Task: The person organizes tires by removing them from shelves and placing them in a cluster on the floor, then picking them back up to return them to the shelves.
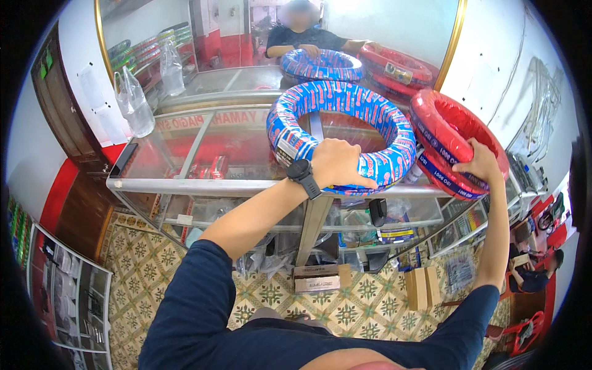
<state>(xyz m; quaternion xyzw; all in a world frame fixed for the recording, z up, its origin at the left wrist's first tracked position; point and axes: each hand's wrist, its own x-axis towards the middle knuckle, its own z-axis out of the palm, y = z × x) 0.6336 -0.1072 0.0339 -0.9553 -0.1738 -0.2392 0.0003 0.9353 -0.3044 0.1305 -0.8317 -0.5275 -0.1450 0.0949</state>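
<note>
My left hand [340, 162], with a black watch on the wrist, grips the near side of a tyre wrapped in blue printed film [388, 108]. Its fingers curl over the ring into the centre hole, and the thumb lies on the wrapping. The tyre rests on the glass display counter [194, 185]. To the right, my right hand [481, 162] holds the near right rim of a tyre in red wrapping [437, 122], fingers inside the hole and thumb outside. Under it sits a second red-wrapped tyre [437, 171]. Both lean, tilted, at the counter's right end.
A clear plastic bag [134, 106] and a dark phone [125, 159] are at the counter's left end. Behind stands a gold-framed mirror [388, 23]. Cardboard boxes [317, 280] lie on the tiled floor [360, 319]. Another person [532, 273] sits at far right.
</note>
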